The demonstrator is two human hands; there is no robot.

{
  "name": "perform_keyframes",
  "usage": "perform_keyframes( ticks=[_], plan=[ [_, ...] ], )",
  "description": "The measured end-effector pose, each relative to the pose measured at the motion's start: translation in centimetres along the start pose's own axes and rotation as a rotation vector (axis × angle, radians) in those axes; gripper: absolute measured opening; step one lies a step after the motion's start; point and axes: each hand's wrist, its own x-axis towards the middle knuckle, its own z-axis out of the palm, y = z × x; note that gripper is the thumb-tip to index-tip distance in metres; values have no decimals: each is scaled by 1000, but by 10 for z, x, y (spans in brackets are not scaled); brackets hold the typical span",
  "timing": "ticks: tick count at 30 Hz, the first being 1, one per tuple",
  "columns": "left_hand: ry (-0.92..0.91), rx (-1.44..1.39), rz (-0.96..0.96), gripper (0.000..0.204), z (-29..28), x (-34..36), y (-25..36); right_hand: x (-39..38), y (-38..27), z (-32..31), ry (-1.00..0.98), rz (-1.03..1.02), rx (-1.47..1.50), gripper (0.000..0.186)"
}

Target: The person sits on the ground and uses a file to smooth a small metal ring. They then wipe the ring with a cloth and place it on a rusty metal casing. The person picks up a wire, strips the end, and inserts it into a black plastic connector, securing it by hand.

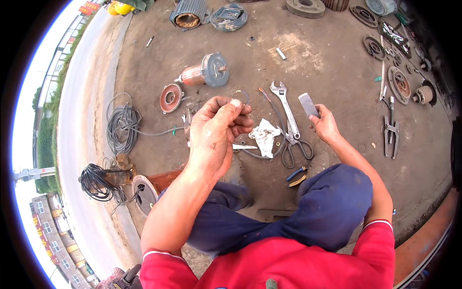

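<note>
My left hand (219,120) is raised in front of me, its thumb and fingertips pinched together. A thin dark wire (247,96) curves out beyond the fingertips, and most of it is hidden by them. Lower and to the right, my right hand (325,125) is closed round one end of a flat grey metal blade (307,104), which points up and to the left. Between the hands, an adjustable wrench (287,108) lies on the ground beside black-handled scissors (290,153). A crumpled white rag (264,138) and a grey cable (276,110) lie near them.
Blue-and-yellow pliers (297,177) lie by my feet. A motor rotor with its end cover (202,72) and a reddish round flange (171,98) sit ahead left, with coiled cable (123,126) farther left. A two-legged puller (391,137) and several round metal parts (399,83) lie right.
</note>
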Motion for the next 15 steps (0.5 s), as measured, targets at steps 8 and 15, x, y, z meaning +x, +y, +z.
perform_keyframes(
  ticks=[8, 15],
  plan=[
    [30, -96, 273, 11, 5, -1, 21, -113, -241, -48, -227, -281, 468, 29],
    [-61, -131, 248, 12, 27, -20, 29, -164, -254, -27, -198, -233, 499, 35]
  ],
)
